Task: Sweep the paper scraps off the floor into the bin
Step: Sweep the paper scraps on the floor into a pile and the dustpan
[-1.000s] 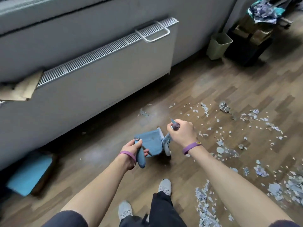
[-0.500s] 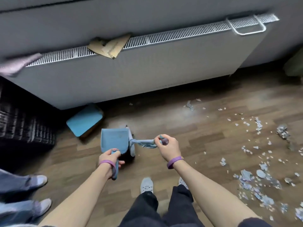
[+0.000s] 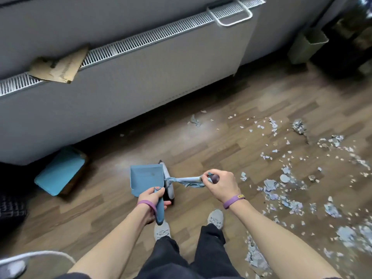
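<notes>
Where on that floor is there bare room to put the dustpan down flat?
Bare brown wooden floor lies between the blue plastic dustpan and the long white radiator, right of the flat turquoise board. More lies left of the grey shoes. Right of the right hand, which grips the blue brush, torn pale paper scraps crowd the floor.

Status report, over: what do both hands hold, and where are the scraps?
Left hand grips dustpan handle; right hand grips brush. Dustpan looks empty. Paper scraps on floor, to the right. Bin stands far right; nothing blocks the way.
</notes>
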The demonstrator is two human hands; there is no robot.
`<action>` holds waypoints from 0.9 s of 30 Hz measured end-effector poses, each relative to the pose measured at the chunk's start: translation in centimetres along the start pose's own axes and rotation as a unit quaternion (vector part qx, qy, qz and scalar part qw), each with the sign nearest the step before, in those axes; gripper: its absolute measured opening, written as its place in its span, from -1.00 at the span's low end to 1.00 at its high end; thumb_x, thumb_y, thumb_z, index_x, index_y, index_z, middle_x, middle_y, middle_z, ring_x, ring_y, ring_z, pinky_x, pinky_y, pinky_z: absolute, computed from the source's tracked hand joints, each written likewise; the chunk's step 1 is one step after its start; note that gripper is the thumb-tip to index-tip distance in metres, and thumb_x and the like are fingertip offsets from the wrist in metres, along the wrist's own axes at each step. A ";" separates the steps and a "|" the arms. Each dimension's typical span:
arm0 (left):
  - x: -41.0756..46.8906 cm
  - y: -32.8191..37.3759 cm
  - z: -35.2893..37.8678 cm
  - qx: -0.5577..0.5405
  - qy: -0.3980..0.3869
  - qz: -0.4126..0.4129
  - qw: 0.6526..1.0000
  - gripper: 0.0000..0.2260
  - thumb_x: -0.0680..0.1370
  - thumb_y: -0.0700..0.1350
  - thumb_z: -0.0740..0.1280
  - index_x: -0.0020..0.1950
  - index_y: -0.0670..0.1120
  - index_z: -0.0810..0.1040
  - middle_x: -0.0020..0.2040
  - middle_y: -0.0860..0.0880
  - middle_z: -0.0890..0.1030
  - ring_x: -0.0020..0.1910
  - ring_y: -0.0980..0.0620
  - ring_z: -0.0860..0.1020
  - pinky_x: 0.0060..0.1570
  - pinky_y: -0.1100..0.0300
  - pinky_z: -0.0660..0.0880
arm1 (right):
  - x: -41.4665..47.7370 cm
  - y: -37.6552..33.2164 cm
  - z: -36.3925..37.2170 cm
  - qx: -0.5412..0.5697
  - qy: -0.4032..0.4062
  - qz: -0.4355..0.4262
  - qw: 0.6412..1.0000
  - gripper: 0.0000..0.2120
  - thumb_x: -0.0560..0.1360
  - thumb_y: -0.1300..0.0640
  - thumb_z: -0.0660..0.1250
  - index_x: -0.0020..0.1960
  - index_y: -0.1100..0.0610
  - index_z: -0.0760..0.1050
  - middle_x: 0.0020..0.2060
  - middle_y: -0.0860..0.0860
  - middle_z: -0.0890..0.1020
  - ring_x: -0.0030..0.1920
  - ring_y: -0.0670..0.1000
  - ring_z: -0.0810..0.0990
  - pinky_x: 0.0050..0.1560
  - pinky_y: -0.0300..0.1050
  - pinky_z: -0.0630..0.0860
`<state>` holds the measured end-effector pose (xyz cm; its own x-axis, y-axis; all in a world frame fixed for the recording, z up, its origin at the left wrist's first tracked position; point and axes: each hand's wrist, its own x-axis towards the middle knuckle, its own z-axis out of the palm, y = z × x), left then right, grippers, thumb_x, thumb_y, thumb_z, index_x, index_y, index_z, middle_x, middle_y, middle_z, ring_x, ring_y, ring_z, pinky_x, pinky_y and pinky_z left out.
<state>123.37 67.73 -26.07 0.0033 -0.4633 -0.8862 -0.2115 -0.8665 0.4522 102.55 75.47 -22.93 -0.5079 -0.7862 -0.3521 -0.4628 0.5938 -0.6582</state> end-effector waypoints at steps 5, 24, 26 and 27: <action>-1.9 -0.5 13.9 0.054 -0.087 -0.017 0.995 -0.89 0.54 -0.21 0.36 -0.12 -0.05 0.46 -0.08 -0.12 0.55 -0.47 -0.11 0.64 -0.29 0.09 0.52 | 0.3 7.8 -11.0 -0.013 0.105 0.048 0.993 -0.80 0.44 0.05 0.38 -0.25 0.17 0.59 -0.52 0.04 0.46 -0.37 0.13 0.47 -0.33 -0.13 0.39; -2.9 4.6 26.1 0.092 -0.085 0.020 0.992 -0.67 0.54 -0.17 0.33 0.29 -0.18 0.47 -0.18 -0.08 0.54 -0.53 0.01 0.57 -0.55 0.30 0.46 | 6.4 15.5 -20.5 -0.020 0.079 0.091 0.993 -0.92 0.47 0.11 0.33 -0.12 0.04 0.60 -0.22 0.16 0.65 -0.10 0.24 0.56 -0.20 -0.14 0.36; -2.0 6.2 22.9 0.084 -0.035 0.035 0.995 -0.72 0.52 -0.20 0.34 0.23 -0.19 0.51 -0.23 -0.08 0.53 -0.57 0.01 0.53 -0.59 0.31 0.42 | 8.2 11.3 -19.0 -0.059 0.073 0.061 0.994 -0.89 0.47 0.05 0.32 -0.11 0.06 0.60 -0.15 0.17 0.66 -0.04 0.25 0.56 -0.17 -0.09 0.39; -1.5 7.1 21.2 0.078 -0.009 0.041 0.996 -0.76 0.52 -0.21 0.33 0.18 -0.18 0.53 -0.26 -0.08 0.52 -0.60 0.02 0.52 -0.60 0.31 0.41 | 9.0 9.4 -18.1 -0.070 0.064 0.047 0.994 -0.86 0.46 0.03 0.32 -0.12 0.08 0.59 -0.14 0.17 0.66 -0.03 0.25 0.56 -0.18 -0.09 0.40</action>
<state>101.11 66.26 -23.65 -0.0380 -0.5262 -0.8495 -0.3597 -0.7859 0.5030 80.45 77.04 -20.24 -0.6381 -0.7028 -0.3143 -0.5003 0.6889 -0.5245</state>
